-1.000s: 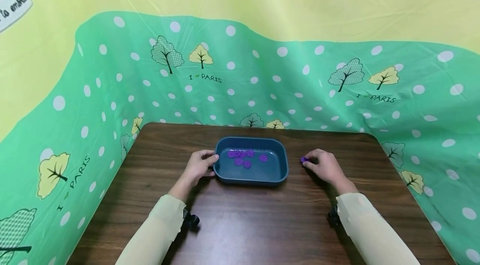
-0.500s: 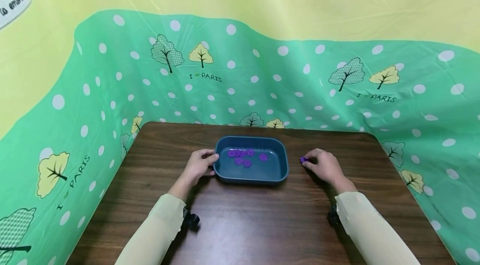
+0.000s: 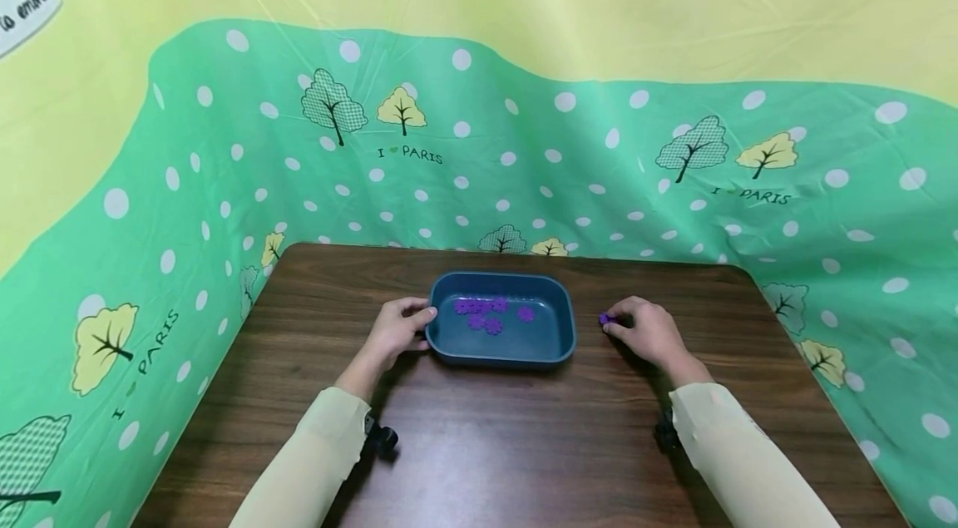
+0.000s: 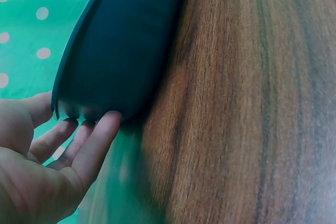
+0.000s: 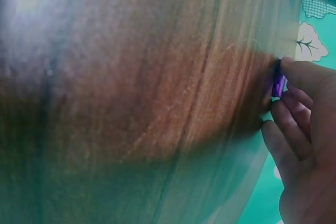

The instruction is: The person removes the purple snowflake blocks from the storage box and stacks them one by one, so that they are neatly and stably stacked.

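Observation:
A dark blue rectangular tray [image 3: 524, 347] lies on the table, several flat purple flower-shaped pieces [image 3: 493, 327] in its left and middle part. My left hand [image 3: 397, 328] grips the tray's left end, thumb at the rim and fingers against the outer wall. In the left wrist view, that hand [image 4: 58, 156] touches the end wall of the tray [image 4: 121, 40]. To the right of the tray, my right hand [image 3: 649, 333] pinches one small purple flower-shaped piece [image 3: 604, 318] close to the tabletop. The right wrist view shows this piece [image 5: 278, 80] edge-on at the thumb and fingertips.
The brown wood-grain table [image 3: 509, 445] carries the tray and both forearms. Behind it hangs a green and yellow cloth [image 3: 479, 145] printed with trees and dots. A small black wrist device [image 3: 383, 438] sits below the left sleeve, another [image 3: 664, 433] by the right sleeve.

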Demonstrator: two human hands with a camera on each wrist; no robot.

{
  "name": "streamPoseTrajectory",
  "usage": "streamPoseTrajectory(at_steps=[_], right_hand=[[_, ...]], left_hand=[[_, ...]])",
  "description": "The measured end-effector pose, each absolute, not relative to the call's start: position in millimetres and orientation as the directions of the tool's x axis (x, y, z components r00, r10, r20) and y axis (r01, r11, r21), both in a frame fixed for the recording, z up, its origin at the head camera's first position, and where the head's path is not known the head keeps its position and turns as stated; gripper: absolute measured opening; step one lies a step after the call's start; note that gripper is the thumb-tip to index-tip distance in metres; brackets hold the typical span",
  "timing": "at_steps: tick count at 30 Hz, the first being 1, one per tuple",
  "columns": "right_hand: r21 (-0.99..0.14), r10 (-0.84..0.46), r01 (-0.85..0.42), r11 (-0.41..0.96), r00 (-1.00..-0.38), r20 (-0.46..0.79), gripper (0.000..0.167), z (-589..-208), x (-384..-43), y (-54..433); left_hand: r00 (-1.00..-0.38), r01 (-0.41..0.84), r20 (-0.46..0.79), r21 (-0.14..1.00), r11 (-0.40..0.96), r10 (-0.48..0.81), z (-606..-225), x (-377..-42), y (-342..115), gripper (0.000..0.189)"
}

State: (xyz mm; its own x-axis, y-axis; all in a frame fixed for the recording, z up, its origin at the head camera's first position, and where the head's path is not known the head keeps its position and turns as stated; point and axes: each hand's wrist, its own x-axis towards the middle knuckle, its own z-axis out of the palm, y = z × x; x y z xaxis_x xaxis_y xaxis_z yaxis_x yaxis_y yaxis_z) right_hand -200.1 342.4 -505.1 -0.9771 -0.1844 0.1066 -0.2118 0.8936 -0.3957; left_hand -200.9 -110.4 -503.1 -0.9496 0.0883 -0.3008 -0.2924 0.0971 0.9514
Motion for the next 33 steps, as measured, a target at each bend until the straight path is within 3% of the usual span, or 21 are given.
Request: streamPoseTrajectory(at_steps=[17, 33], right_hand=[[-0.437, -0.241, -0.232, 0.869, -0.970, 0.037, 0.030, -488, -210, 338], [-0.430, -0.318, -0.334, 0.839, -0.941, 0.111, 0.032, -454, -220, 310]], left_hand=[[-0.947, -0.304, -0.310, 0.949, 0.081, 0.079, -502, -199, -111, 0.040], [-0.951, -0.291, -0.299, 0.952, 0.096, 0.085, -503, -201, -109, 0.042]])
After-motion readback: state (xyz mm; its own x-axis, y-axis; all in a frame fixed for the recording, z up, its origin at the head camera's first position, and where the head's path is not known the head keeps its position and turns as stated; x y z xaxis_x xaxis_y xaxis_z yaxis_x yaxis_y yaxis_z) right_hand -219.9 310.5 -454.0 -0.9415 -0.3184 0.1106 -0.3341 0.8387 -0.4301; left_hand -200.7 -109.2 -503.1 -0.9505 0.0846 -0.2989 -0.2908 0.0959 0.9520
